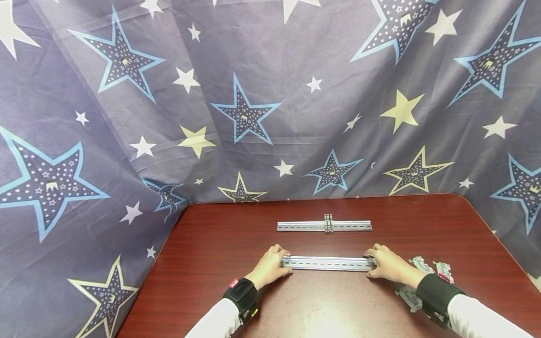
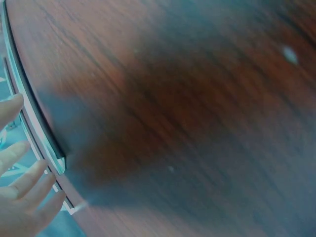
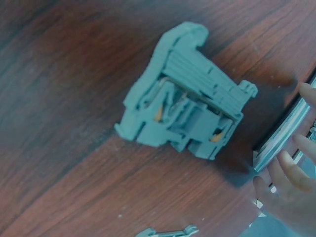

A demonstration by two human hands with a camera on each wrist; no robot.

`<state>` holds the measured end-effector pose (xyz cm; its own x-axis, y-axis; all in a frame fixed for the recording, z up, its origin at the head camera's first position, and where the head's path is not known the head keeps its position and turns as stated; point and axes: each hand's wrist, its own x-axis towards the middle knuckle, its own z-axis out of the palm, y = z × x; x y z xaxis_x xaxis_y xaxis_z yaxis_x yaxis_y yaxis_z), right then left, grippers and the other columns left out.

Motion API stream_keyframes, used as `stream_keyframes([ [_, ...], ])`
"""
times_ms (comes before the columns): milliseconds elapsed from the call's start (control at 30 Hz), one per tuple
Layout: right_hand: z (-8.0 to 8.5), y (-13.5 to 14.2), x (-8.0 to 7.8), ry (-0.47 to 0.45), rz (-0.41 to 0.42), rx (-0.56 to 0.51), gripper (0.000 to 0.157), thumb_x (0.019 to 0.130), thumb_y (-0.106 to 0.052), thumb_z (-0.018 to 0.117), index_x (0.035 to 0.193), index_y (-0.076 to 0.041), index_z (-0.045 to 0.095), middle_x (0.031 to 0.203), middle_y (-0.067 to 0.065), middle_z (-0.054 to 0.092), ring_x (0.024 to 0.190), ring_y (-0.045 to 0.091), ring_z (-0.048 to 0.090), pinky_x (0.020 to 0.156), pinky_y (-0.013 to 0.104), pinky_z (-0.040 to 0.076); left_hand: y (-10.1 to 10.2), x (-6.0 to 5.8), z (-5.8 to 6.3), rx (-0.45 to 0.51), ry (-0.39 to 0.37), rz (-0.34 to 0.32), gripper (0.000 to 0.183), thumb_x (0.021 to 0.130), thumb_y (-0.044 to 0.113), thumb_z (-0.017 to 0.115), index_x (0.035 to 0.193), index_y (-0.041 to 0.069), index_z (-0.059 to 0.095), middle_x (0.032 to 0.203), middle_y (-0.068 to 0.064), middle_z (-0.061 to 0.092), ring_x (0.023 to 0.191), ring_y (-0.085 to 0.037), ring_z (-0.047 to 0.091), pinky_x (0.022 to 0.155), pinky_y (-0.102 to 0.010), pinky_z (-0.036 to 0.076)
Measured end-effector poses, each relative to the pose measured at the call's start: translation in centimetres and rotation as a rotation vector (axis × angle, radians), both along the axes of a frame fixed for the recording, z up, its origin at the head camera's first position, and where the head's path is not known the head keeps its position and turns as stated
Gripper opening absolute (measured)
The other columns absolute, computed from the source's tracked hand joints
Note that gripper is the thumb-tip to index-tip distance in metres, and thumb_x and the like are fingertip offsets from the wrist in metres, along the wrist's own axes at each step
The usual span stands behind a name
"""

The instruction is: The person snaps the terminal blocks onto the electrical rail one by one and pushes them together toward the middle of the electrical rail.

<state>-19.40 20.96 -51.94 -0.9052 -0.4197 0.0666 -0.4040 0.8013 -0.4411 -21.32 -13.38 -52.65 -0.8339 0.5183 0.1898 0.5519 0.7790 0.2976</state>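
A slotted metal DIN rail [image 1: 327, 263] lies crosswise on the table in front of the person. At its left end, the left hand [image 1: 270, 266] grips it, thumb on the near edge and fingers on the far edge. The right hand [image 1: 386, 264] holds the right end in the same way. In the left wrist view the rail [image 2: 37, 103] runs beside the spread fingers of the left hand [image 2: 27, 197]. The right wrist view has the rail's end [image 3: 269, 153] close to the fingers of the right hand [image 3: 291, 182].
Farther back lies a second DIN rail [image 1: 300, 226] carrying several narrow terminal blocks [image 1: 328, 223]. Loose grey terminal blocks lie around the right forearm, one [image 1: 409, 298] nearer the person, another [image 1: 443, 271] with a red part. A star-patterned curtain [image 1: 262, 159] hangs behind the table [image 1: 220, 234].
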Motion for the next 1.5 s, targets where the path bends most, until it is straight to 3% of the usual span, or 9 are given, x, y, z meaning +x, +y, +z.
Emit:
stream_keyframes([
  [200,-0.4,0.0,0.0,-0.006,0.006,-0.020,0.041,0.061,-0.015,0.075,0.096,0.001,0.061,0.082,0.003,0.048,0.074,0.015,0.043,0.061,0.030,0.040,0.3,0.1,-0.1,-0.019,-0.005,-0.003,0.039,0.066,0.025,0.074,0.097,0.003,0.063,0.084,-0.003,0.049,0.079,-0.017,0.047,0.069,-0.029,0.041],
  [467,-0.7,0.0,-0.1,0.085,0.012,0.006,0.033,0.061,-0.014,0.076,0.087,0.000,0.062,0.075,0.001,0.046,0.069,0.014,0.043,0.058,0.029,0.038,0.6,0.1,-0.2,-0.035,-0.006,0.007,0.032,0.070,0.021,0.072,0.095,0.004,0.063,0.083,-0.001,0.047,0.079,-0.016,0.045,0.069,-0.028,0.041],
  [767,-0.5,-0.4,-0.2,0.082,0.015,0.012,0.028,0.064,-0.012,0.074,0.086,0.000,0.061,0.076,0.003,0.046,0.069,0.016,0.043,0.060,0.031,0.039,0.7,-0.4,-0.5,-0.066,0.011,0.001,0.031,0.070,0.021,0.072,0.094,0.003,0.063,0.083,-0.002,0.046,0.079,-0.017,0.045,0.069,-0.027,0.041],
  [1100,-0.6,-1.0,-1.3,0.110,0.031,-0.012,0.025,0.059,-0.010,0.076,0.077,-0.003,0.060,0.071,0.003,0.047,0.066,0.018,0.045,0.061,0.033,0.038,0.3,-1.0,-0.4,-0.049,-0.002,0.021,0.032,0.069,0.020,0.073,0.094,0.002,0.064,0.080,-0.002,0.045,0.078,-0.018,0.044,0.068,-0.028,0.041],
  [1500,-0.7,-1.2,-2.7,0.073,-0.004,-0.020,0.027,0.056,-0.009,0.077,0.074,-0.004,0.058,0.069,0.004,0.047,0.064,0.018,0.046,0.058,0.031,0.038,0.3,-2.3,-0.5,-0.023,-0.036,0.038,0.032,0.069,0.018,0.073,0.094,0.001,0.063,0.083,-0.004,0.046,0.080,-0.020,0.046,0.068,-0.031,0.042],
])
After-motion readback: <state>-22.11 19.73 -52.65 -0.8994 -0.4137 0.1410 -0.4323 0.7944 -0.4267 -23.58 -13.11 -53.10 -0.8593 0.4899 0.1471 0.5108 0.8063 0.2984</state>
